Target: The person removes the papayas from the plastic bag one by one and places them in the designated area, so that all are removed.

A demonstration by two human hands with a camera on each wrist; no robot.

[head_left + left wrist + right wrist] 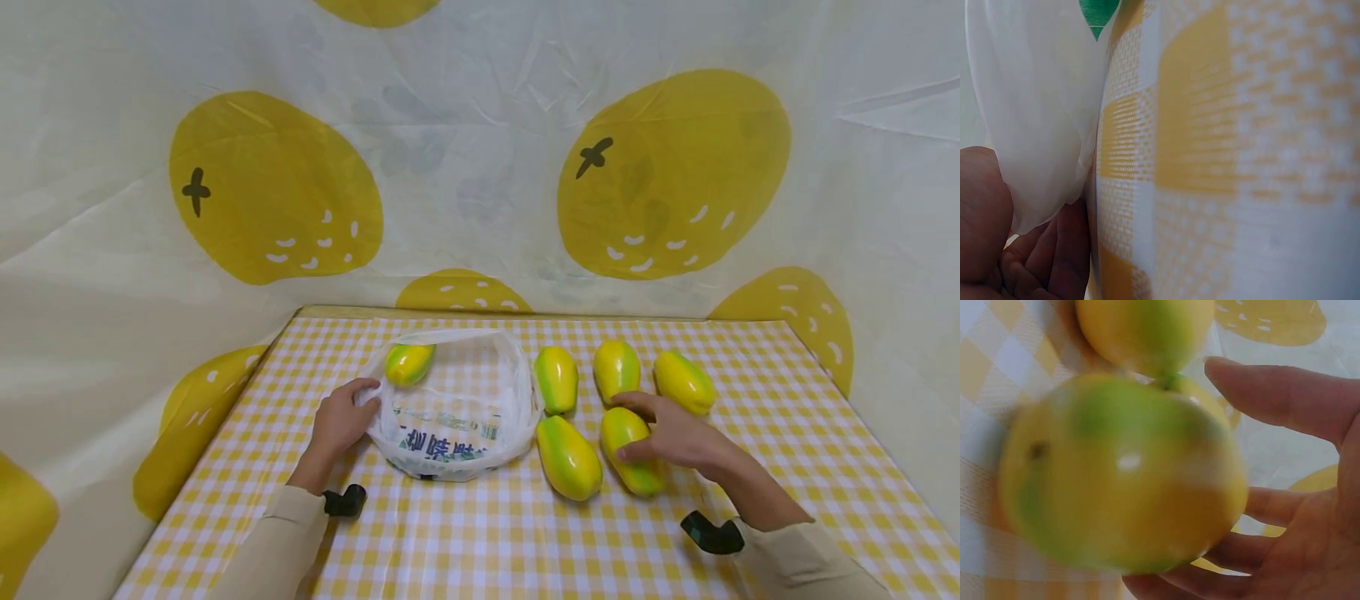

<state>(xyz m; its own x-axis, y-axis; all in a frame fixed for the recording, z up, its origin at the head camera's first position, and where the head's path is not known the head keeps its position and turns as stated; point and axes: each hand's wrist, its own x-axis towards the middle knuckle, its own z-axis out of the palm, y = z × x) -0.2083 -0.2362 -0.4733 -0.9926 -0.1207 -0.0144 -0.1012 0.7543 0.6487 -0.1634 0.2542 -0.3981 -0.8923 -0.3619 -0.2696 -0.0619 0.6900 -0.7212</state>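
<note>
A white translucent plastic bag (457, 475) stands with its mouth spread on the checked table, a yellow-green papaya (408, 364) inside at its back left. My left hand (343, 423) pinches the bag's left rim; in the left wrist view the film (1035, 112) runs between thumb and fingers. My right hand (678, 433) reaches over the front right papaya (628, 433). In the right wrist view, fingers (1241, 550) pass behind this blurred papaya (1122, 481), while the thumb stands apart from it. Another papaya (568, 460) lies just left of it.
Behind these lie three more papayas, at left (557, 379), middle (617, 367) and right (684, 382). A yellow-and-white checked cloth (465, 550) covers the table. A fruit-printed curtain (465, 200) hangs behind the table's far edge.
</note>
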